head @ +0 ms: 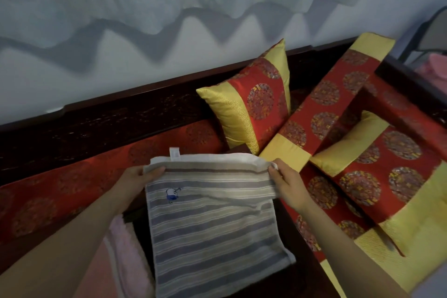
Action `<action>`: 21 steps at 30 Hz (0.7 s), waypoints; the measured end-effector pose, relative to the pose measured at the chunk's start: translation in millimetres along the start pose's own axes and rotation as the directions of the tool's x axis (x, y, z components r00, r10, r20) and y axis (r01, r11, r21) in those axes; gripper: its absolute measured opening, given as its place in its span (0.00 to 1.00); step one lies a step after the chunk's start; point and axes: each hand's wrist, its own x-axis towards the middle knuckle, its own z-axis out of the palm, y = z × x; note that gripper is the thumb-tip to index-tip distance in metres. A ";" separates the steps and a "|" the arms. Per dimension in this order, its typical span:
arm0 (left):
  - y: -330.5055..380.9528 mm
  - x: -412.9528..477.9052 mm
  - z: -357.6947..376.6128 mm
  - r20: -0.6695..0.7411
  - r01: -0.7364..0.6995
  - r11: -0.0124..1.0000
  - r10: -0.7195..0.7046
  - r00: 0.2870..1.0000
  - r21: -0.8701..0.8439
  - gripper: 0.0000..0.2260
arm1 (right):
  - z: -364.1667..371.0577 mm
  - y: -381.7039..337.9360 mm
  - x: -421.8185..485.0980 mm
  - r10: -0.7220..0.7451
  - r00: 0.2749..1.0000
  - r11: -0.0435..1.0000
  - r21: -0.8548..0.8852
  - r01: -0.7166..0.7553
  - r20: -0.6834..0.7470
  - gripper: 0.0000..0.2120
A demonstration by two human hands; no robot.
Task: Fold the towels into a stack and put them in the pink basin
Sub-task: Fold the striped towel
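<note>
Left hand [139,176] & right hand [287,182] each pinch a top corner of striped towel [212,225], fingers closed on cloth; pink towel [125,249], prob folded, just left of it

Both arms reach forward, left hand [139,176] and right hand [287,182] pinched closed, level.

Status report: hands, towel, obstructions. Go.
Left hand and right hand pinch striped towel's top corners. Pink towel lies beneath, left. Pink basin not identifiable. Nothing obstructing.
</note>
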 end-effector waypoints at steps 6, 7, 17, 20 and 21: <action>-7.7 19.2 5.6 -0.048 -0.168 0.919 0.198 0.979 0.356 0.11 | -3.3 -2.2 8.2 0.027 0.976 0.990 0.127 -0.056 0.215 0.11; -8.5 22.8 4.6 -0.048 -0.196 0.888 0.236 0.970 0.416 0.10 | -7.4 -6.9 9.3 0.057 0.924 0.963 0.224 -0.151 0.377 0.08; -12.3 41.7 0.2 -0.037 -0.279 0.816 0.343 0.939 0.507 0.06 | 30.8 1.7 80.0 0.295 0.948 0.831 0.458 -0.315 0.116 0.06; -11.5 41.6 -0.3 -0.068 -0.259 0.891 0.305 0.950 0.374 0.04 | 44.8 18.1 101.6 0.351 0.932 0.840 0.411 -0.355 0.087 0.06; -11.3 40.1 0.4 -0.079 -0.254 0.901 0.299 0.951 0.352 0.04 | 46.3 20.7 105.8 0.355 0.929 0.839 0.404 -0.366 0.104 0.07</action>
